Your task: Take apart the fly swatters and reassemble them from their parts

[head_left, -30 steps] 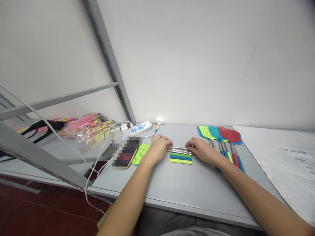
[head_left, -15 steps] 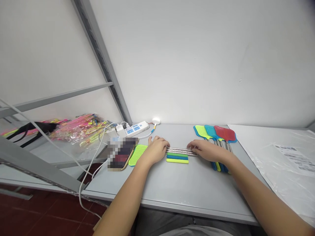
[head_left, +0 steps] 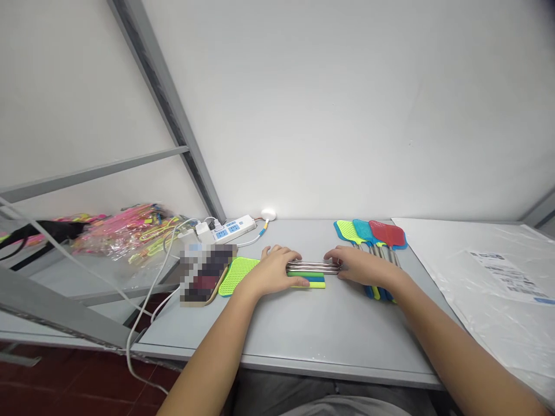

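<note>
Several slim metal rods [head_left: 313,267] lie side by side on the grey table. My left hand [head_left: 277,271] is closed round their left end, its thumb low over the coloured handles. At the right end, my right hand [head_left: 358,267] grips the rods between thumb and fingers. Just in front of the rods are green, blue and yellow-green handles [head_left: 318,278], partly under my left thumb. Yellow-green perforated fly swatter heads [head_left: 234,277] lie left of my left hand. Beyond my right wrist, several fly swatters [head_left: 387,233] are laid out, their shafts partly hidden by my forearm.
A phone-like device [head_left: 203,280], blurred out, lies at the left edge. Behind it are a white power strip [head_left: 234,229] with cables and a round white device [head_left: 268,214]. White plastic sheeting [head_left: 468,277] covers the right side. Bagged colourful items [head_left: 130,231] fill the left shelf.
My left thumb has come forward over the coloured handles, and both hands have closed in on the ends of the rods. The whole view has shifted slightly.
</note>
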The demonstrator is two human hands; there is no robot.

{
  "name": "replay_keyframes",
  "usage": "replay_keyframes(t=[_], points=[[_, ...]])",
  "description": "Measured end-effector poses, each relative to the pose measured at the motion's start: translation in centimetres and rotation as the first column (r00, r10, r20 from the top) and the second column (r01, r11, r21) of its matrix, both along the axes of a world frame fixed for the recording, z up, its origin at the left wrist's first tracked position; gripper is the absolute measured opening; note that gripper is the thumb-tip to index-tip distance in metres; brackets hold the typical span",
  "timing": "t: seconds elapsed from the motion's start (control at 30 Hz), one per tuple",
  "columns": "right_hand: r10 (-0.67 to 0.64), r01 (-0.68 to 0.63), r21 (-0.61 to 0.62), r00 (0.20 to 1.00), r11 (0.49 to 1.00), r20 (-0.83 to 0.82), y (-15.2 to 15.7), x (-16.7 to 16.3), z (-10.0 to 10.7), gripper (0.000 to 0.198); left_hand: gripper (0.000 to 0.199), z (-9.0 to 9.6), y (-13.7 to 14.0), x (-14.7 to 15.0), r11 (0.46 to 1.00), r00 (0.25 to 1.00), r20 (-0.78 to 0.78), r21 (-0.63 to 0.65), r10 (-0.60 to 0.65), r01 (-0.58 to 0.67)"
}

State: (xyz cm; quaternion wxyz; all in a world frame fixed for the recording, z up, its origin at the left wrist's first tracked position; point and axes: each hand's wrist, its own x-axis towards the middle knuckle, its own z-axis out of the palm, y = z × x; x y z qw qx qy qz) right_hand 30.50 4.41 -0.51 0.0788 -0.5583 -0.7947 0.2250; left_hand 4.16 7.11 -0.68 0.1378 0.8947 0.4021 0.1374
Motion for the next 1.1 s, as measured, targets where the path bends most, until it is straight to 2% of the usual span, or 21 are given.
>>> replay_keyframes(t=[0.1,0.37,0.7,1.1], points=[[-0.014,0.014,-0.013,1.000,1.000,0.008,0.0,0.3,0.1,0.049,0.067,0.1,-0.1,-0.1,0.999,1.000,0.004,-0.042,-0.018,0.018],[-0.079,0.079,-0.034,0.997,0.996,0.014,-0.4,1.7,0.7,0.060,0.068,0.2,-0.3,-0.2,0.998,0.999,-0.003,-0.046,-0.033,0.033],[-0.057,0.056,-0.020,0.998,0.998,-0.016,-0.6,0.8,0.7,0.066,0.058,0.3,-0.2,-0.2,0.998,0.999,-0.008,-0.048,-0.049,0.049],[-0.029,0.028,-0.024,0.999,0.999,-0.036,-0.6,0.7,0.7,0.061,0.052,0.5,-0.4,-0.2,0.996,0.999,0.003,-0.083,-0.040,0.040]])
